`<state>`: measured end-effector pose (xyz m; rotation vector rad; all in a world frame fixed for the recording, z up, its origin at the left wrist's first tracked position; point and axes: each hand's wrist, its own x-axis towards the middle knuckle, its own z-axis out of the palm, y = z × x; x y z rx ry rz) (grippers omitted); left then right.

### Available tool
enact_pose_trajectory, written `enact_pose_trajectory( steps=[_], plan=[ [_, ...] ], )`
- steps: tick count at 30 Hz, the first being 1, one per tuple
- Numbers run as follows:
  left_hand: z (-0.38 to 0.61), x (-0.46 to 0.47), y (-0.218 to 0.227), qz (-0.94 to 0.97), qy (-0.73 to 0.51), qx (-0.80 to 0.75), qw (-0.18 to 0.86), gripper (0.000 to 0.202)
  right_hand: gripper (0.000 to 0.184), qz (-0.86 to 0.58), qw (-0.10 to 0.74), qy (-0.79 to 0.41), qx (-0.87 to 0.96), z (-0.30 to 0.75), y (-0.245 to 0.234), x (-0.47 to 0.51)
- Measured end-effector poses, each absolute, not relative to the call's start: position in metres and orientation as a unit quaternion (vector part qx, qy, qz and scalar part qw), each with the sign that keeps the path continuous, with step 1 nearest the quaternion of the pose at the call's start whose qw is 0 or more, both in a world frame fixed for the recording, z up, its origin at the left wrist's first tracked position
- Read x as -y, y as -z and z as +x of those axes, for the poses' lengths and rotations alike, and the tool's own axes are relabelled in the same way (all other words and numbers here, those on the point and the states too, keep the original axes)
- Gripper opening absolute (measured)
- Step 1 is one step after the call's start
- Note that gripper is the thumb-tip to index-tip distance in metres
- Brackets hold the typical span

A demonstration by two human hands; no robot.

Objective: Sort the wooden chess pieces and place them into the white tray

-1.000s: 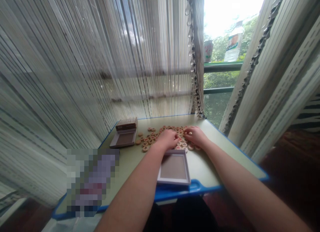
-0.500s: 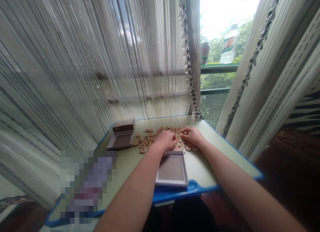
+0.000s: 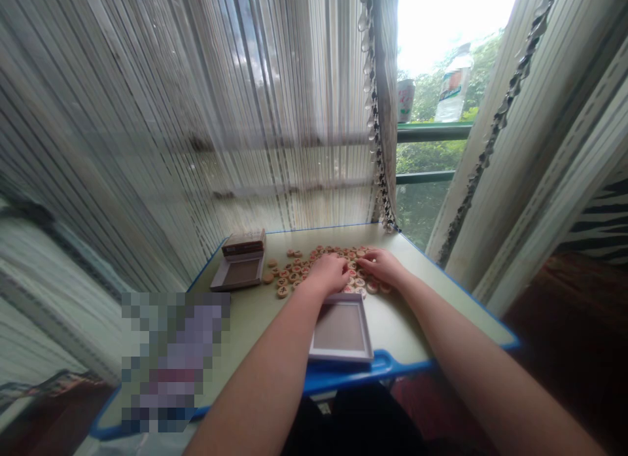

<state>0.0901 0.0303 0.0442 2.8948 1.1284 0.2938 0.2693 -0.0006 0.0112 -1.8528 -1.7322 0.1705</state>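
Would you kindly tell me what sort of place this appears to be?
Probably a window corner or enclosed balcony, perhaps in a home: striped curtains hang beside a blue-edged table, and a green railing with greenery beyond shows through their gap.

Wooden discs (image 3: pixel 360 282) and a matt cardboard tray (image 3: pixel 341 330) lie on the smooth, faintly glossy surface (image 3: pixel 400 325), its edging (image 3: pixel 343 377) plastic; beyond the surface hangs a sheer cloth curtain (image 3: pixel 294 103).

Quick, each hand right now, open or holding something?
Left hand: curled over round pieces; grip can't be told.
Right hand: partly curled at round pieces; whether holding one can't be told.
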Motion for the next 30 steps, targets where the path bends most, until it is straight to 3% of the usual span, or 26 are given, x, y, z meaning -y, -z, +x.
enact_pose_trajectory(
  steps=[11,19,30],
  plan=[
    [0.0898,-0.0316,-0.0448,0.921,-0.120,-0.370,0.016,0.025,0.030,-0.721,0.290,0.020,0.629,0.2696,-0.0118,-0.0035],
    [0.0926,-0.0324,-0.0387,0.964,-0.118,-0.237,0.021,0.024,0.030,-0.729,0.294,0.006,0.618,0.2703,-0.0050,-0.0056],
    [0.0910,-0.0321,-0.0396,0.951,-0.113,-0.287,0.017,0.023,0.032,-0.721,0.255,0.033,0.643,0.2697,-0.0023,-0.0053]
  ],
)
